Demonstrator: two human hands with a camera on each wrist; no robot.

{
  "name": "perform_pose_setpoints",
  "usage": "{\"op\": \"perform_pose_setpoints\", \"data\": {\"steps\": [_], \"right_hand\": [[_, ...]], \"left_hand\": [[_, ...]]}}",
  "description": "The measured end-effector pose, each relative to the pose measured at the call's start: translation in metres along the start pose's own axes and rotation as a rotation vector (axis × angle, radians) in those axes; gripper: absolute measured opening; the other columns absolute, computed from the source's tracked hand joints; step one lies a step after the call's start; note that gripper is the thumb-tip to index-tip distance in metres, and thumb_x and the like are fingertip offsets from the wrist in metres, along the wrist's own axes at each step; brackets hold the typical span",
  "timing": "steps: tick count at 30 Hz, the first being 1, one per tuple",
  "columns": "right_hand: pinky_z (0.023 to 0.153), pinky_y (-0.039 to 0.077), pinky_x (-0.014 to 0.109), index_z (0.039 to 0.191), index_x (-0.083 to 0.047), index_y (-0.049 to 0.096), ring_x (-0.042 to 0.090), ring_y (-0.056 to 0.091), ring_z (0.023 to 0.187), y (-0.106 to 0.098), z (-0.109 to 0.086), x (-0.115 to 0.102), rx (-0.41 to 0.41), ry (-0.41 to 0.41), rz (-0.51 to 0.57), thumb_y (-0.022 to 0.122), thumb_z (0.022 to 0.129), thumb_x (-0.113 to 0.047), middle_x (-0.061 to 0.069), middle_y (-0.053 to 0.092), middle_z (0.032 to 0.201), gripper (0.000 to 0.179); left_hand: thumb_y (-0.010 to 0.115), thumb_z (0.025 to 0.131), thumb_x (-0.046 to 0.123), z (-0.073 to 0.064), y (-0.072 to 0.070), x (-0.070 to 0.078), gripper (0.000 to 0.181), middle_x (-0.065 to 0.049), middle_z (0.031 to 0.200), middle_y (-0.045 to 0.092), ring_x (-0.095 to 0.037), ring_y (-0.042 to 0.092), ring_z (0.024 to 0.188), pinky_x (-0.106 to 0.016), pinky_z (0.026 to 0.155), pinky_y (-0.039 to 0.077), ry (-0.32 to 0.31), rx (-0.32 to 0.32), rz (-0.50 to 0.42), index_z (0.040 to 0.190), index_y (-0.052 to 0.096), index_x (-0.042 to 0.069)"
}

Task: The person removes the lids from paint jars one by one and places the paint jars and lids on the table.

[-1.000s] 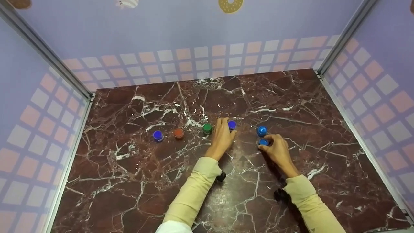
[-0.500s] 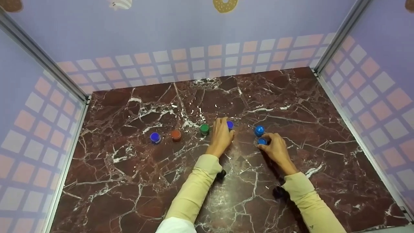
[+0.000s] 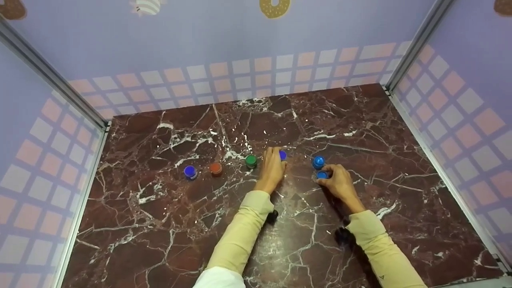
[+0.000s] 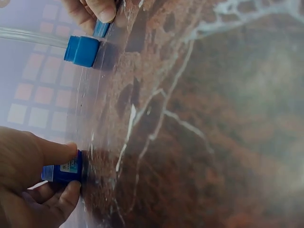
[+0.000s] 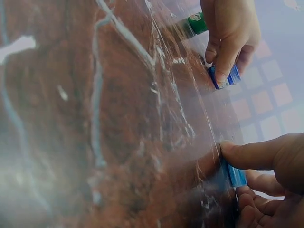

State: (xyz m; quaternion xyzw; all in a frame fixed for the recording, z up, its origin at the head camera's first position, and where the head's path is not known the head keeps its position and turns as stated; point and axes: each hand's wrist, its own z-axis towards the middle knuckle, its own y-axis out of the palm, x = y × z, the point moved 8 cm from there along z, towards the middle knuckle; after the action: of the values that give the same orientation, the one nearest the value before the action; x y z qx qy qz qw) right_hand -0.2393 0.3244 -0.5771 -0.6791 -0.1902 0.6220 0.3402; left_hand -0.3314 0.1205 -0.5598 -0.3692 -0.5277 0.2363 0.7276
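Note:
My left hand (image 3: 272,170) holds a small dark-blue paint jar (image 3: 283,155) on the marbled tabletop, its thumb and fingers on either side in the left wrist view. My right hand (image 3: 339,182) pinches a flat light-blue lid (image 3: 322,175) at the table surface. Just behind that lid stands a light-blue paint jar (image 3: 319,161); its narrower neck shows in the left wrist view, with no lid on it. Left of my left hand is a green paint jar (image 3: 251,161). In the right wrist view, my right fingers partly hide the lid (image 5: 236,175).
Farther left stand an orange-brown paint jar (image 3: 216,169) and another dark-blue jar (image 3: 190,172). The reddish-brown marbled tabletop (image 3: 160,248) is bounded by lilac panels (image 3: 200,36) at the back and both sides. A black wrist camera (image 3: 343,237) sits under the right forearm.
The head view has shifted slightly, so everything appears a little farther left. Both hands keep their holds, and the jars have not visibly moved on the table.

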Motion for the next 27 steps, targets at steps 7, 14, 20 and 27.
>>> {"op": "perform_pose_setpoints", "data": {"steps": [7,14,20,27], "right_hand": [[0.084,0.050,0.052,0.098,0.005,0.073,0.035,0.066,0.089,0.002,0.002,-0.003,-0.019,-0.039,-0.001,0.087,0.078,-0.009,0.018,0.074,0.091,0.027],[0.087,0.050,0.055,0.100,0.007,0.073,0.040,0.067,0.093,0.001,-0.001,-0.002,0.017,-0.053,-0.003,0.088,0.078,-0.008,0.023,0.073,0.096,0.030],[0.086,0.048,0.056,0.101,0.008,0.071,0.042,0.063,0.093,0.002,-0.003,-0.001,0.040,-0.049,-0.022,0.089,0.079,-0.014,0.025,0.067,0.099,0.036],[0.084,0.046,0.055,0.103,0.008,0.070,0.040,0.060,0.091,0.001,-0.006,0.000,0.051,-0.044,-0.025,0.089,0.080,-0.016,0.024,0.061,0.099,0.039]], "left_hand": [[0.080,0.086,0.005,-0.001,-0.004,-0.002,0.040,-0.016,0.118,0.064,-0.033,0.059,0.113,-0.042,0.099,0.048,0.036,0.038,-0.001,0.123,0.066,-0.001],[0.079,0.089,0.007,-0.007,-0.005,0.000,0.038,-0.015,0.120,0.064,-0.033,0.060,0.115,-0.041,0.102,0.048,0.031,-0.007,-0.005,0.123,0.066,-0.002],[0.081,0.087,0.008,-0.020,-0.006,0.001,0.038,-0.015,0.118,0.064,-0.033,0.060,0.114,-0.040,0.102,0.048,0.030,-0.033,0.001,0.120,0.066,-0.001],[0.082,0.086,0.009,-0.036,-0.006,0.003,0.036,-0.014,0.116,0.064,-0.034,0.061,0.114,-0.041,0.103,0.047,0.033,-0.065,0.029,0.117,0.066,0.000]]}}
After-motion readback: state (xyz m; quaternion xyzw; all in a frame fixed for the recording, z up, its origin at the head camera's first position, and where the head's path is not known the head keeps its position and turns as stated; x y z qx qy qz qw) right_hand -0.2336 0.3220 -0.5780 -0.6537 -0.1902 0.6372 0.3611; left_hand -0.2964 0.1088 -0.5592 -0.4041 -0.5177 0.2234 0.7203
